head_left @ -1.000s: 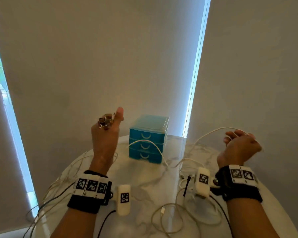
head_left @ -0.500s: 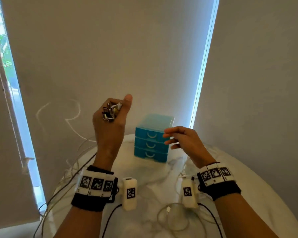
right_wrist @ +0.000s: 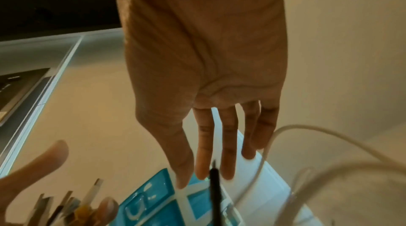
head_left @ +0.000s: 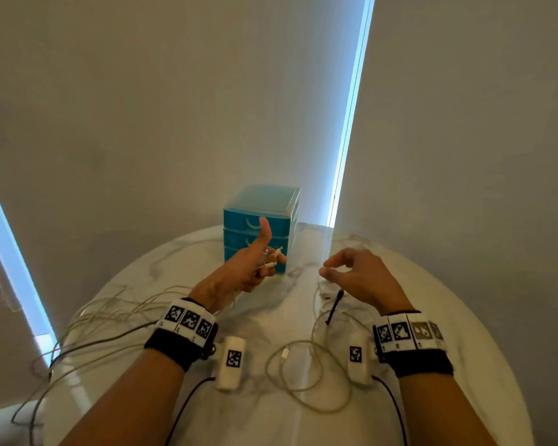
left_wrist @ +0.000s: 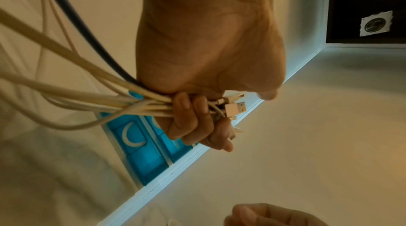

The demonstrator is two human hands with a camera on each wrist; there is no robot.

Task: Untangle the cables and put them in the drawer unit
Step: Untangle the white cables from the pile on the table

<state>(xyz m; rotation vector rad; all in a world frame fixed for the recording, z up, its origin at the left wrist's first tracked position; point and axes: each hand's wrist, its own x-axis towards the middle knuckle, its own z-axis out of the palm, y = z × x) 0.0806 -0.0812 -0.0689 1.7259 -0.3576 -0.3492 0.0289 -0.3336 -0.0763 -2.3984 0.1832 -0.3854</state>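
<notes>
Right now the left hand (head_left: 242,272) is raised over the round marble counter (head_left: 464,317), just in front of the blue drawer unit (head_left: 264,204) at the far middle. Its fingers (left_wrist: 186,122) are curled tight round a bundle of cables (left_wrist: 92,97), so this grip is closed on them, with the thumb sticking up. The connector ends (left_wrist: 235,106) poke out past the fingers on the right; one is a plain metal USB plug. From the fist the pale cords and one dark cord trail away to the left and hang over the near-left edge of the counter.

The right hand (head_left: 358,278) hovers to the right of the left one, near the drawer unit but apart from it. Seen from the wrist, its fingers (right_wrist: 206,143) are long and loosely spread and its grip holds nothing, though in the head view the thumb and forefinger tips come close together. Below it a black cable end (head_left: 334,305) stands up from a heap of white cords.

Nearer the body a loose white cable (head_left: 303,375) lies coiled on the counter between the two wrists. All three drawers of the unit are shut.
</notes>
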